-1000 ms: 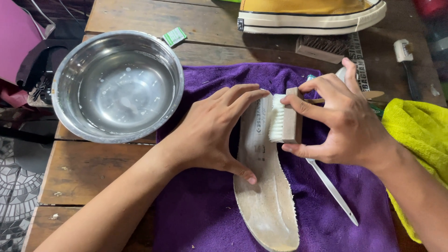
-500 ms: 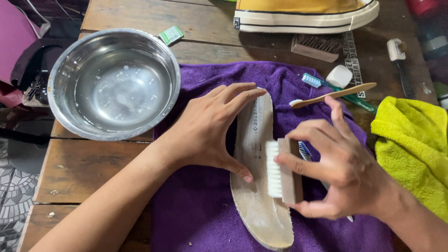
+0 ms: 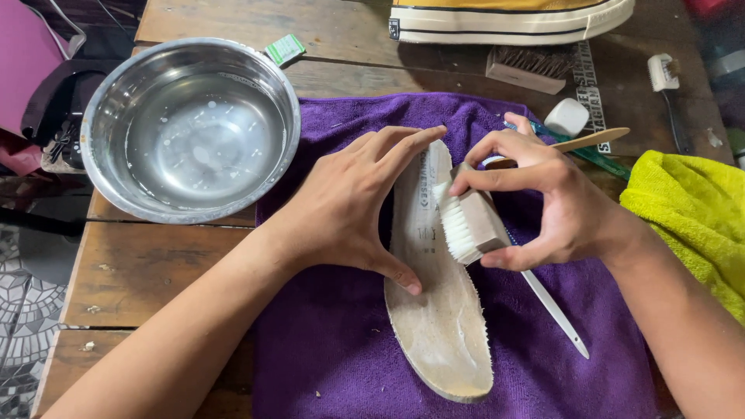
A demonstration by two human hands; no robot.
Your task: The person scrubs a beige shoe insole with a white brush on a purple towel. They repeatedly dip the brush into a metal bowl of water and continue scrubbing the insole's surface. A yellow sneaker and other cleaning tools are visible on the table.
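**Brush returned to mid-insole; scrubbing stroke in progress**

Brush (image 3: 468,225) position has changed: 0.5 s ago it sat low, near the wide end of the insole (image 3: 436,302); 1.0 s ago it sat near the upper end. It now rests at the middle of the insole, bristles against the right-hand edge. This back-and-forth travel indicates, as a judgement, repeated scrubbing passes along the length, with the work unfinished. The lower half of the insole looks damp and grey.

Right hand (image 3: 543,203): clenched around the wooden block of the brush, index finger laid along its top, thumb beneath, wrist angled inward from the right.

Left hand (image 3: 353,208): flat and spread, gripping nothing. Fingers point toward the upper end of the insole; the thumb tip presses its left edge. It has stayed in this pinning pose across all 3 views.

Insole location: lengthwise on the purple towel (image 3: 326,365), which covers the wooden surface (image 3: 147,271).

Adjacent items:
- 1 steel bowl (image 3: 191,128) holding water, left of the towel.
- 1 yellow cloth (image 3: 687,209), right.
- 1 thin white stick (image 3: 555,310), partly under the right hand.
- 1 shoe (image 3: 508,17) and a second brush (image 3: 524,68), at the far edge.
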